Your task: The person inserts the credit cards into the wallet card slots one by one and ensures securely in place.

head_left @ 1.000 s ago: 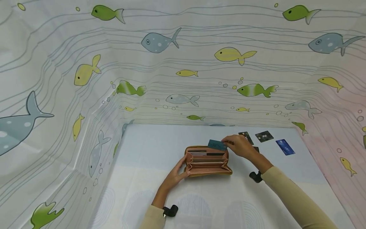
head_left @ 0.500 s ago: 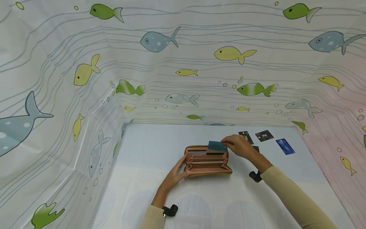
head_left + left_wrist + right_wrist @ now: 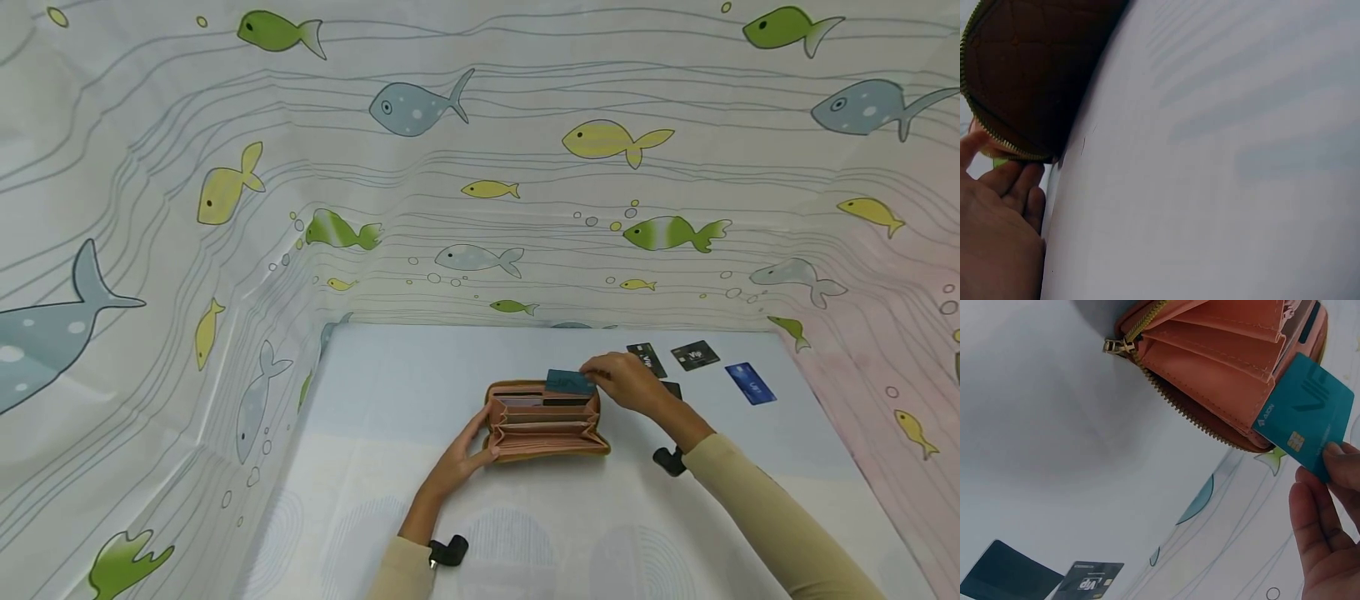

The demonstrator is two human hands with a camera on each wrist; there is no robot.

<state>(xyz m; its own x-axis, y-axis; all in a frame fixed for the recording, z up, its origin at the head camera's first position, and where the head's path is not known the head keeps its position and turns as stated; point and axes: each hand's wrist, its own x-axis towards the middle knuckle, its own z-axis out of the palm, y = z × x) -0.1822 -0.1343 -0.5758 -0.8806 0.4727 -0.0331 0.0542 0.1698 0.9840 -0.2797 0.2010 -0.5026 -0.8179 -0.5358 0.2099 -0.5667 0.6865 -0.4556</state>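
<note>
An open tan wallet with a pink lining lies on the pale table; its zip edge and outer side show in the wrist views. My left hand holds the wallet's left end, fingers curled under its edge. My right hand pinches a teal card at the wallet's far slots; the card stands partly inside a slot, held by my fingertips.
Two black cards and a blue card lie on the table to the right of my right hand; another dark card peeks from behind it. Fish-patterned cloth walls close in the table on three sides.
</note>
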